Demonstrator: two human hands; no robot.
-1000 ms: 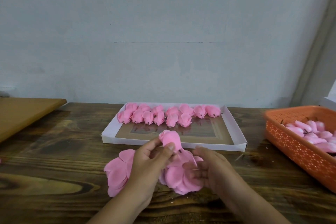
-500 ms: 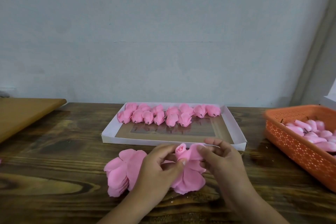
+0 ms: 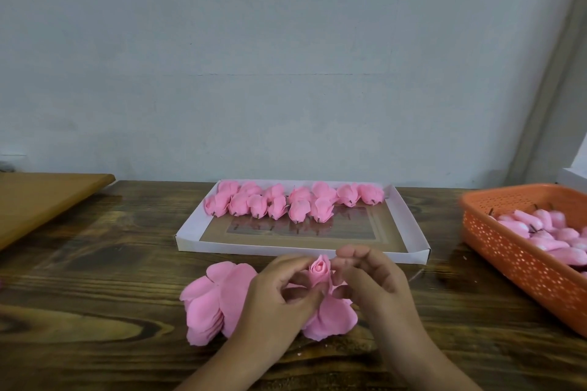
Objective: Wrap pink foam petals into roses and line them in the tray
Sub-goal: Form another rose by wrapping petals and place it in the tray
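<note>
Both hands have pulled the petal tighter since a moment ago. Left hand (image 3: 279,292) and right hand (image 3: 371,279) pinch the half-rolled pink foam rosebud (image 3: 320,270) near the tabletop's front edge, just before the white cardboard tray (image 3: 409,219). Loosen up and it probably unrolls.

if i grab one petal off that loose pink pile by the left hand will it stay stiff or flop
Likely floppy: the petals look thin and foamy, and one has curled tightly round the bud. Probably very light, so a push may slide or scatter the pile. It seems soft, so a hard pinch could crease it.
</note>
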